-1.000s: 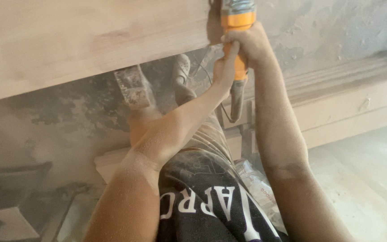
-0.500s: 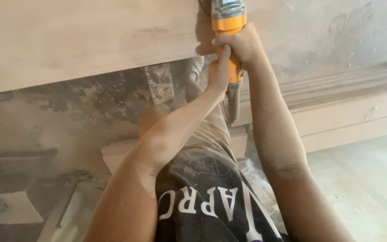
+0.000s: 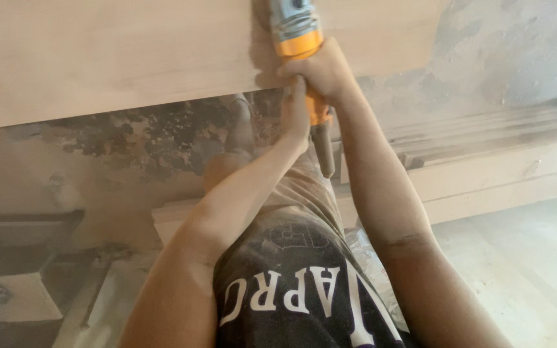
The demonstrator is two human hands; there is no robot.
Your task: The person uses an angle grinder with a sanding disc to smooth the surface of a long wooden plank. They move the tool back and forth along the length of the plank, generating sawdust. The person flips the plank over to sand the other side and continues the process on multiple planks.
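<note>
A pale, dust-coated wooden board (image 3: 117,58) runs above and left of both hands, its lower edge just beside the knuckles, with a stained wall behind. The right hand (image 3: 320,71) and left hand (image 3: 296,115) both grip the orange power tool (image 3: 301,48), whose head lies against the board. Right of the hands, stacked planks (image 3: 485,167) line the wall above open dusty floor (image 3: 523,258).

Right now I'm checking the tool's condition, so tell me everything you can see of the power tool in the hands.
The power tool has an orange body, a grey-blue front end and a dark tail pointing down. Dust coats it. It is held nearly upright, its front against the pale wooden board. The right hand wraps its middle; the left hand grips just below. Its working end is out of view.
</note>
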